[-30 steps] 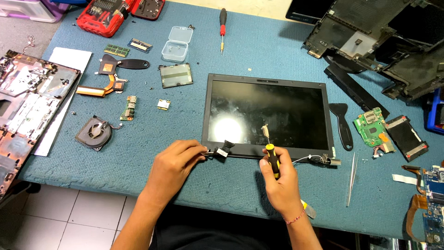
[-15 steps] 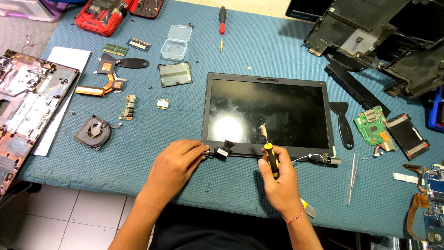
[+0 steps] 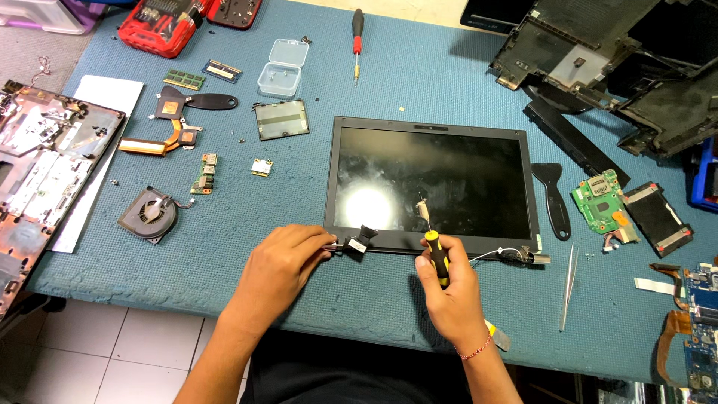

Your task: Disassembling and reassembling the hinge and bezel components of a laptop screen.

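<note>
The flat black laptop screen panel point(image 3: 432, 183) lies on the blue desk point(image 3: 419, 82), just beyond both hands. The right hand point(image 3: 449, 292) is wrapped around a yellow-and-black screwdriver point(image 3: 434, 251) whose tip rests at the panel's near edge. The left hand point(image 3: 280, 265) pinches the small black hinge piece point(image 3: 357, 242) at the panel's near left corner. A round grey fan point(image 3: 148, 215) sits left of that hand.

The work surface is a table point(image 3: 419, 82) covered in blue textured fabric, filling most of the frame. At the lower left, a floor point(image 3: 97, 352) of pale square tiles with dark grout lines is visible. A bright overhead light falls evenly across the covering.
</note>
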